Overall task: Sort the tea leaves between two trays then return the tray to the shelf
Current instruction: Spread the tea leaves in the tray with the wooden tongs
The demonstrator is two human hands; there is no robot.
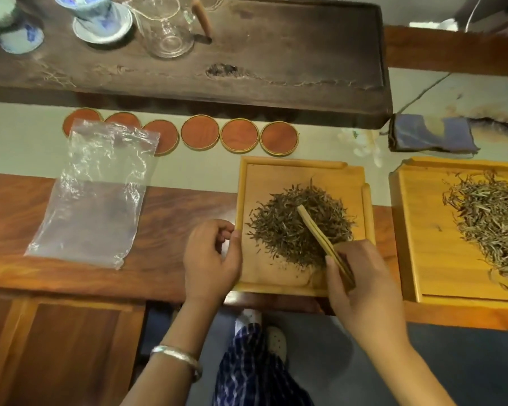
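At the middle of the reddish-brown wooden table (71, 230), a square pale bamboo tray (276, 171) is taken as the landmark. A loose heap of dark, thin, twisted tea leaves (294, 227) is held in it, piled toward its centre and right side, with bare wood left along the far and left walls. To the right of this tray, apart from it, a second yellow bamboo tray (423, 259) is set, and paler, straw-coloured tea leaves (490, 218) are spread across its right part.

A pair of flat light wooden tongs (320, 235) is pinched by the right hand (364, 285) over the near right corner of the landmark tray; the tips are laid into the dark heap. The left hand (211, 259) is held against the tray's left wall, its fingers curled with the thumb at the rim; whether the wall is actually gripped cannot be told. A silver bangle (179, 358) is worn on that wrist.

Left of the tray a clear plastic bag (97, 189) is laid flat. Beyond the tray a row of round red-brown coasters (239, 138) is lined up, and behind them a dark carved wooden tea board (276, 60) is seen bearing a glass pitcher (165, 27) and a blue-and-white cup on a saucer (100, 16). A folded blue cloth (431, 136) lies beyond and right.
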